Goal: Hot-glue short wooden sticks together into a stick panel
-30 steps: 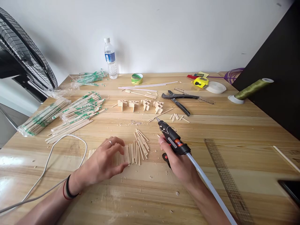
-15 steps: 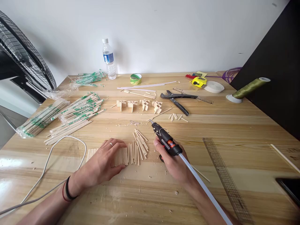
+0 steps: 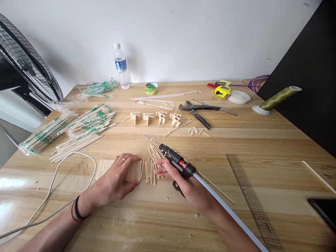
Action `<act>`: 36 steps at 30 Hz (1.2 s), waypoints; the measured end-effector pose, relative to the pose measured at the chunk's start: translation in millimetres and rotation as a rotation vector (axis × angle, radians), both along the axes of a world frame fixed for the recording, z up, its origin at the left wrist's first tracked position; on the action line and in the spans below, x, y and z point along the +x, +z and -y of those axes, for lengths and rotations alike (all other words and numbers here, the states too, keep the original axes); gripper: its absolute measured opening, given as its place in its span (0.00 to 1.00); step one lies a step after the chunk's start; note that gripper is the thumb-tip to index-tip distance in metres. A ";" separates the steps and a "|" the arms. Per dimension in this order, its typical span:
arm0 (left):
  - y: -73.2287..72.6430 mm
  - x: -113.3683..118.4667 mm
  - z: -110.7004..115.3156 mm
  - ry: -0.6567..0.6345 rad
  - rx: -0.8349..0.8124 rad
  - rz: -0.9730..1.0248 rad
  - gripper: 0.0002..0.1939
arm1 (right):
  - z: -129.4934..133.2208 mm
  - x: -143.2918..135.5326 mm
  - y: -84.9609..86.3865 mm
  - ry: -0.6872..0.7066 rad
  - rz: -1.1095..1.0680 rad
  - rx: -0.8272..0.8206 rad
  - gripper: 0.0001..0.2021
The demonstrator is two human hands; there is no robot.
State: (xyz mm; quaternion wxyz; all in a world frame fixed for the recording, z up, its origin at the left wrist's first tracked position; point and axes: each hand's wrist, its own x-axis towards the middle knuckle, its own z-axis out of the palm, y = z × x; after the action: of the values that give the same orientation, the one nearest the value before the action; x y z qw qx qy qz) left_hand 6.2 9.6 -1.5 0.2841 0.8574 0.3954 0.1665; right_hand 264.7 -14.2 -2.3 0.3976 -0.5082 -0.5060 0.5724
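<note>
My left hand (image 3: 112, 180) is curved over a row of short wooden sticks (image 3: 133, 172) laid side by side. Its thumb presses at their near ends and its fingers at the far ends; the palm hides the row's middle. In my right hand (image 3: 187, 183) is a black hot glue gun (image 3: 172, 157) with a long, whitish glue stick (image 3: 225, 204) coming out of its back. The gun's nozzle points up and left, while a couple of fingers reach out to the loose short sticks (image 3: 150, 170) between my hands.
Several small stick assemblies (image 3: 147, 118) stand in a line behind, near black cutters (image 3: 196, 113). Packaged chopsticks (image 3: 89, 120) and a white cord (image 3: 54, 178) lie left. A clear ruler (image 3: 249, 196) lies right; a water bottle (image 3: 122, 70) stands by the wall.
My right hand has moved left with the glue gun, its fingers now stretched to the loose sticks. My left hand stays over the row, whose left end shows more.
</note>
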 end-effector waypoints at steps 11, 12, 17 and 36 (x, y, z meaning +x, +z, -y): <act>-4.8 -0.9 -2.4 0.018 -0.031 -0.017 0.37 | 11.0 -11.4 -3.2 0.152 -0.212 -0.151 0.33; -5.6 -1.1 -2.2 0.020 -0.028 -0.014 0.38 | 11.1 -12.2 -3.4 0.146 -0.215 -0.151 0.34; -5.4 0.7 -1.1 -0.025 -0.006 -0.027 0.40 | 10.1 -14.4 -3.4 0.076 -0.235 -0.136 0.34; -5.6 4.2 2.4 -0.058 0.001 0.029 0.39 | 13.8 -12.2 -8.7 0.140 -0.239 -0.105 0.27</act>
State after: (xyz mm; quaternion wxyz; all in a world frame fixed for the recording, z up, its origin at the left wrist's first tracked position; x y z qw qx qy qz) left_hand 10.4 7.3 -7.1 0.2942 0.8661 0.3661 0.1710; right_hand 252.5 -28.1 -11.0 0.3871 -0.4199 -0.4585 0.6809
